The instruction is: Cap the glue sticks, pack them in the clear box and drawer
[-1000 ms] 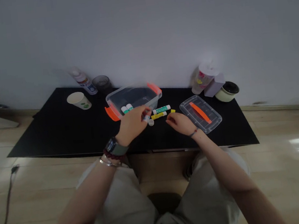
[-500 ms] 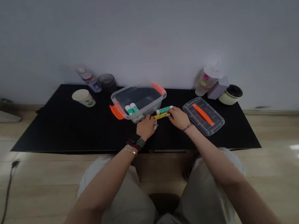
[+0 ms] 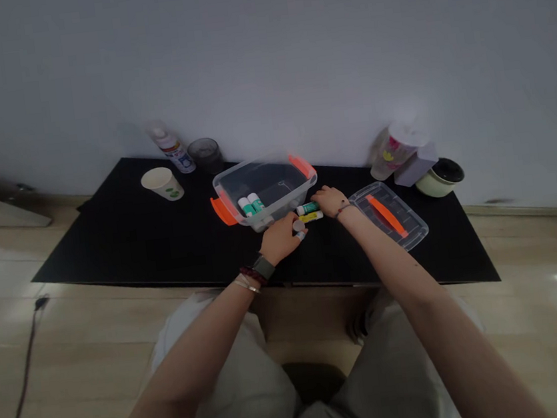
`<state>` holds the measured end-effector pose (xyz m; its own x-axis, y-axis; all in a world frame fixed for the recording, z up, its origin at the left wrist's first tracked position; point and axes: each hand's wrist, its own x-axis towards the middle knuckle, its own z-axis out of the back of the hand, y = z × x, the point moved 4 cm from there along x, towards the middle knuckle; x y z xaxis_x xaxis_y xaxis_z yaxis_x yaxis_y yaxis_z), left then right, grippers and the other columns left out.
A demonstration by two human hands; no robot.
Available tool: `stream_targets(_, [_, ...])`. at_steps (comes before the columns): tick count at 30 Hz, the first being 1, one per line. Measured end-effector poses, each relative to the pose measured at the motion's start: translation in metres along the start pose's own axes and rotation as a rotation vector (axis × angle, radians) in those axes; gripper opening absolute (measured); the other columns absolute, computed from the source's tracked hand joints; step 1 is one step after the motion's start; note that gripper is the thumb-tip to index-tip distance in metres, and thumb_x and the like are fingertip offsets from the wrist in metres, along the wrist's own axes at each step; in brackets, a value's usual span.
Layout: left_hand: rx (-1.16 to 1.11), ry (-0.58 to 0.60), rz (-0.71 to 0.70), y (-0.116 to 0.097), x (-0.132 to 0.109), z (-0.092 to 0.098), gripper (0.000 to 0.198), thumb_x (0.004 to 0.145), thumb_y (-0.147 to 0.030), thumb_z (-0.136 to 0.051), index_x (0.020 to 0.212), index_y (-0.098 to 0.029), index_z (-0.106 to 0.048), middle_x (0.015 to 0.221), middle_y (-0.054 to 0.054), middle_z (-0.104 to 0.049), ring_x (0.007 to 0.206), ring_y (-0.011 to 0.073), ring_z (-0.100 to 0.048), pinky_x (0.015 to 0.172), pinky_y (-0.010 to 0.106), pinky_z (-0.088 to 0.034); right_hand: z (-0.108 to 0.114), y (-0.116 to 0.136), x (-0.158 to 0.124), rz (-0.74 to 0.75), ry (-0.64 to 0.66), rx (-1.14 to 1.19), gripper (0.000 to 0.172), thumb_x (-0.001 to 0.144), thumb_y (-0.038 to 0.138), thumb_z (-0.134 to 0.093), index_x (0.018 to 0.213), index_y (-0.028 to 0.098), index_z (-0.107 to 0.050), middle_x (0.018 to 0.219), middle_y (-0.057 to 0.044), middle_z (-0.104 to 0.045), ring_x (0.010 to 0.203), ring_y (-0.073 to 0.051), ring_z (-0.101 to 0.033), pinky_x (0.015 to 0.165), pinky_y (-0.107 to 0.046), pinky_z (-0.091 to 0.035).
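Note:
My left hand [image 3: 280,239] is closed on a small object with a round whitish top [image 3: 298,225], just in front of the clear plastic box. A yellow glue stick [image 3: 311,216] lies beside it on the black table. Past the yellow one is a green glue stick [image 3: 306,208], its right end in the fingers of my right hand [image 3: 328,201]. Two green-and-white glue sticks [image 3: 251,205] lean inside the clear box [image 3: 285,203], which has orange latches. To the right of my right hand lies the clear lid [image 3: 413,222] with an orange handle.
At the back left stand a paper cup [image 3: 162,183], a spray can [image 3: 175,152] and a dark glass [image 3: 205,155]. A flowered cup [image 3: 387,156], a light purple box [image 3: 414,165] and a cream pot with a dark top [image 3: 440,178] stand at the back right, by the wall.
My right hand has shifted from the yellow glue stick to the green one behind it. The whole view has slid slightly right.

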<state>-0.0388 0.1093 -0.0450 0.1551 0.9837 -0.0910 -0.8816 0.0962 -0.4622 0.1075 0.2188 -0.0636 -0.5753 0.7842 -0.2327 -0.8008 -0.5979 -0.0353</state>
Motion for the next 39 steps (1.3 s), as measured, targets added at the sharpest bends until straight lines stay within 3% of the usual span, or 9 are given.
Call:
stream_targets(5, [-0.203,-0.023,-0.067,0.002,0.002,-0.002,0.024,0.087,-0.032,-0.061,0.106,-0.019,-0.058,0.098,0.008,-0.071,0.088,0.0242,-0.067,0.078,0.035,-0.049,0.012,-0.001,-0.009,0.040,-0.138,-0.024,0.030,0.095,0.007,-0.041,0.108,0.013,-0.067,0.113,-0.018,-0.068,0.106,-0.027,-0.054,0.088,-0.037,-0.038])
stream_targets(10, [-0.348,-0.064,-0.129,0.004,0.005,-0.011,0.026,0.082,-0.033,-0.065,0.104,-0.018,-0.060,0.099,0.008,-0.069,0.088,0.0229,-0.066,0.080,0.036,-0.051,0.035,-0.024,-0.049,-0.030,-0.316,0.081,0.024,0.091,0.013,-0.050,0.112,0.011,-0.062,0.111,-0.019,-0.067,0.105,-0.029,-0.055,0.091,-0.040,-0.038])
stream_targets(14, [-0.581,-0.009,-0.122,0.000,0.007,-0.019,0.037,0.079,-0.041,-0.068,0.106,-0.016,-0.063,0.102,0.009,-0.070,0.085,0.0213,-0.066,0.079,0.035,-0.054,0.040,-0.036,-0.097,-0.166,-0.527,0.584,0.030,0.085,0.030,-0.064,0.111,0.016,-0.056,0.103,-0.010,-0.067,0.093,-0.024,-0.061,0.084,-0.037,-0.046])
stream_targets(19, [-0.674,0.021,-0.147,-0.012,-0.001,-0.021,0.044,0.077,-0.048,-0.070,0.107,-0.015,-0.068,0.103,0.010,-0.070,0.087,0.0214,-0.065,0.081,0.035,-0.053,0.029,-0.016,-0.130,-0.147,-0.704,1.341,0.045,0.078,0.048,-0.071,0.106,0.025,-0.045,0.094,-0.001,-0.063,0.084,-0.017,-0.064,0.078,-0.034,-0.055])
stream_targets(23, [-0.739,0.048,-0.168,-0.019,-0.007,-0.023,0.046,0.075,-0.051,-0.071,0.106,-0.015,-0.070,0.102,0.010,-0.071,0.085,0.0207,-0.064,0.077,0.033,-0.053,0.027,0.002,-0.132,-0.148,-0.715,1.624,0.067,0.073,0.051,-0.076,0.121,0.032,-0.034,0.094,0.003,-0.060,0.088,-0.017,-0.066,0.079,-0.035,-0.058])
stream_targets(28, [-0.789,0.063,-0.187,-0.021,-0.007,-0.025,0.045,0.077,-0.051,-0.070,0.103,-0.013,-0.069,0.094,0.009,-0.071,0.079,0.0189,-0.063,0.074,0.032,-0.052,0.031,0.015,-0.132,-0.130,-0.660,1.642,0.091,0.072,0.047,-0.080,0.138,0.034,-0.020,0.091,0.004,-0.059,0.082,-0.017,-0.067,0.081,-0.040,-0.060])
stream_targets(32, [-0.821,0.037,-0.159,-0.021,-0.004,-0.023,0.047,0.076,-0.050,-0.073,0.106,-0.015,-0.064,0.091,0.007,-0.069,0.078,0.0175,-0.063,0.074,0.032,-0.052,0.032,0.023,-0.132,-0.097,-0.609,1.619,0.089,0.074,0.046,-0.078,0.140,0.035,-0.019,0.090,0.003,-0.058,0.081,-0.017,-0.067,0.085,-0.041,-0.060])
stream_targets(39, [-1.068,0.111,-0.120,-0.029,-0.006,-0.016,0.052,0.071,-0.063,-0.074,0.086,-0.016,-0.058,0.077,0.002,-0.065,0.067,0.0133,-0.061,0.069,0.029,-0.053,0.028,0.035,-0.126,-0.036,-0.568,1.623,0.084,0.074,0.042,-0.078,0.137,0.033,-0.022,0.091,0.003,-0.058,0.082,-0.016,-0.067,0.083,-0.035,-0.059])
